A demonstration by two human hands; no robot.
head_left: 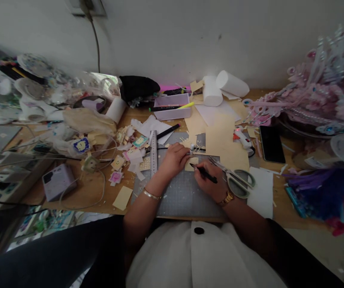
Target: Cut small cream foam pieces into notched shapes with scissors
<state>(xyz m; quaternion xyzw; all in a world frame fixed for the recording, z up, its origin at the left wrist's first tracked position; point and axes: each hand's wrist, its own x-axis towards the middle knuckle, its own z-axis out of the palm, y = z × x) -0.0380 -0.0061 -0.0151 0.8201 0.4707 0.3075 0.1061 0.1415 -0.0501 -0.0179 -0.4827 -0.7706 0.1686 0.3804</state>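
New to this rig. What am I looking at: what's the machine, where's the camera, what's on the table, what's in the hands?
There is no machine: these are a person's own bare hands. The single picture comes from a camera worn on the head, looking forward and down, so the person's lap and forearms show at the bottom.

The right hand holds a black pen, its tip over a small cream card. The left hand is at the card's upper left; its exact grip is unclear.

Under them lies a grey mat on a wooden table. Around are a ruler, scissors, a phone, white rolls and paper scraps.
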